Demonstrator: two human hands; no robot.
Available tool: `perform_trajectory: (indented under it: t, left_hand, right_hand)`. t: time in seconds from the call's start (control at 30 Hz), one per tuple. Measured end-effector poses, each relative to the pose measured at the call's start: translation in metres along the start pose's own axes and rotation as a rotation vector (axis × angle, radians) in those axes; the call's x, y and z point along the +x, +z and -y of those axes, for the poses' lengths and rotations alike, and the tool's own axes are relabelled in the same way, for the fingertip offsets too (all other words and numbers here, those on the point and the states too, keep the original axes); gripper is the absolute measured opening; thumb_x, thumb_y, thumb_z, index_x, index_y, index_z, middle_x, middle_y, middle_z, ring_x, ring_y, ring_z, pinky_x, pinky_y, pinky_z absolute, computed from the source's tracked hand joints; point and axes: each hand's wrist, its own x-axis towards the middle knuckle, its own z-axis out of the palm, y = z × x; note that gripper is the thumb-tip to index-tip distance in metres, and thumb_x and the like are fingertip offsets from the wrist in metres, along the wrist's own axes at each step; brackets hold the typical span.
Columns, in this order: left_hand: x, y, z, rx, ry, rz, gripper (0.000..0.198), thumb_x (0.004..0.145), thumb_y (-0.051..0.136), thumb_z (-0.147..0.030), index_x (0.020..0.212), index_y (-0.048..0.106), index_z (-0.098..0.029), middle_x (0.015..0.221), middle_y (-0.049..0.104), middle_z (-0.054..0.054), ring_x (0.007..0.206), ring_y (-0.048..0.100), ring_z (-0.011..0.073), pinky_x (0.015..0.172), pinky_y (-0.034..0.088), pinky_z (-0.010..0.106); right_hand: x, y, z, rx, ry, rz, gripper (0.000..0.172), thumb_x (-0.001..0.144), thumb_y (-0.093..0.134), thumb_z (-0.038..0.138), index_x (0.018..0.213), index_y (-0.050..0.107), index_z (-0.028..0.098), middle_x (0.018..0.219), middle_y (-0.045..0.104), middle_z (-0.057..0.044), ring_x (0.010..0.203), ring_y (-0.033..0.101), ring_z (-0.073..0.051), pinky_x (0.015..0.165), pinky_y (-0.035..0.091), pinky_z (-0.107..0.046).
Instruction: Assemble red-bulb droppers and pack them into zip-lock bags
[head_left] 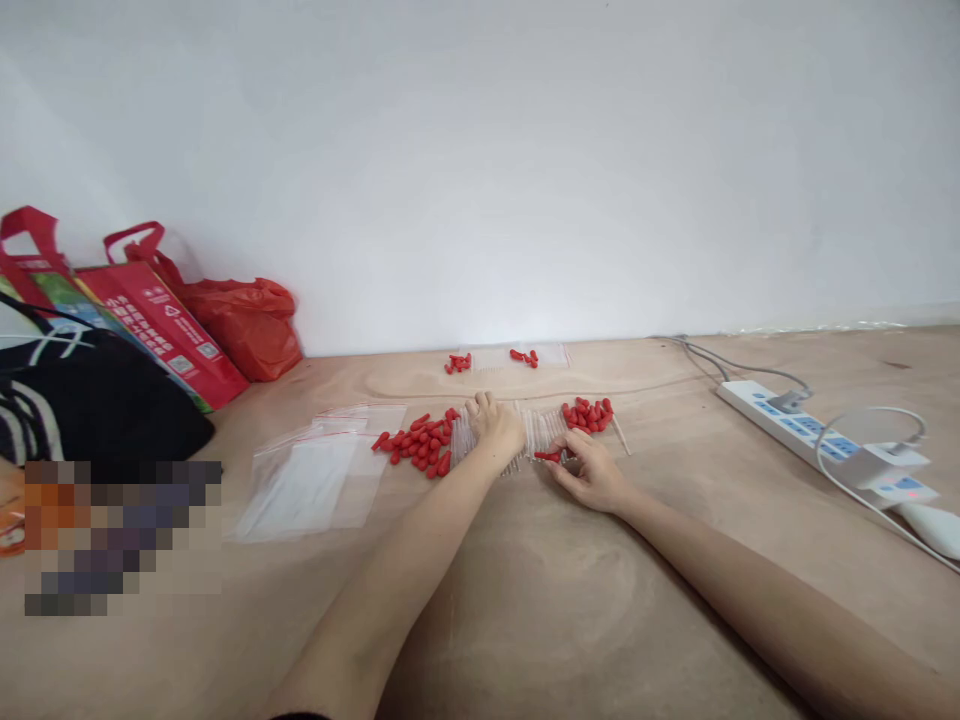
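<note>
Thin clear dropper tubes (541, 432) lie side by side in a row across the wooden surface. My left hand (496, 428) rests over the middle of that row with its fingers curled; what they hold, if anything, is hidden. Between the thumb and fingers of my right hand (596, 475) is a red rubber dropper bulb (547, 456), just in front of the tubes. A heap of red bulbs (420, 442) sits at the row's left end, and a smaller heap (589, 414) at its right end.
Clear zip bags (315, 475) lie left of the bulbs. Farther back, another bag (491, 356) has small red bulb groups near it. A power strip (810, 430) with cables stands right. Shopping bags (161, 325) and a black bag (112, 400) line the left.
</note>
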Motion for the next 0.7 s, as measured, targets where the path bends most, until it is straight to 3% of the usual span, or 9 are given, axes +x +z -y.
perform_trajectory:
  t: [0.17,0.27,0.33,0.4,0.47,0.7]
  left_hand:
    - [-0.012,-0.024,0.015,-0.060,0.066,-0.031,0.024,0.080,0.041,-0.024,0.083,0.059,-0.008,0.091,0.056,0.018,0.091,0.046,0.0311,0.073,0.035,0.041]
    - [-0.033,-0.034,0.041,-0.118,0.165,-0.016,0.020,0.085,0.036,-0.024,0.084,0.054,-0.014,0.078,0.058,0.008,0.075,0.051,0.0216,0.069,0.038,0.034]
    - [-0.049,-0.033,0.062,-0.212,0.268,-0.062,0.018,0.086,0.035,-0.023,0.083,0.052,-0.016,0.074,0.058,0.005,0.070,0.050,0.0202,0.064,0.038,0.032]
    - [-0.063,-0.028,0.079,-0.315,0.429,-0.096,0.015,0.086,0.037,-0.023,0.084,0.051,-0.017,0.075,0.059,0.004,0.072,0.050,0.0186,0.067,0.039,0.031]
    - [-0.073,-0.023,0.090,-0.371,0.497,-0.159,0.015,0.087,0.037,-0.023,0.091,0.051,-0.018,0.079,0.061,0.003,0.073,0.051,0.0171,0.071,0.039,0.031]
    - [-0.075,-0.014,0.093,-0.400,0.590,-0.154,0.017,0.087,0.038,-0.018,0.093,0.054,-0.019,0.084,0.061,0.003,0.076,0.052,0.0150,0.073,0.036,0.030]
  right_hand:
    - [-0.002,0.001,-0.003,0.059,0.091,-0.020,0.003,0.071,0.051,0.021,0.075,0.051,0.020,0.067,0.053,-0.001,0.060,0.047,-0.013,0.053,0.040,-0.026]
    - [-0.002,0.003,-0.002,0.092,0.116,-0.049,0.021,0.074,0.050,0.021,0.095,0.053,0.020,0.070,0.054,-0.002,0.057,0.046,-0.012,0.053,0.041,-0.026]
    - [-0.001,0.006,0.002,0.112,0.097,-0.043,0.029,0.077,0.047,0.020,0.105,0.052,0.021,0.077,0.055,-0.004,0.061,0.048,-0.013,0.055,0.042,-0.027]
    - [0.001,0.012,0.009,0.129,0.072,-0.037,0.027,0.079,0.044,0.018,0.103,0.056,0.022,0.084,0.056,-0.006,0.068,0.052,-0.015,0.058,0.044,-0.028]
    - [0.004,0.019,0.016,0.152,0.056,-0.034,0.024,0.079,0.044,0.018,0.098,0.059,0.022,0.087,0.055,-0.007,0.072,0.053,-0.015,0.058,0.044,-0.028]
    - [0.006,0.032,0.024,0.143,-0.012,0.003,0.017,0.081,0.047,0.022,0.090,0.061,0.020,0.083,0.055,-0.007,0.073,0.054,-0.014,0.064,0.046,-0.027]
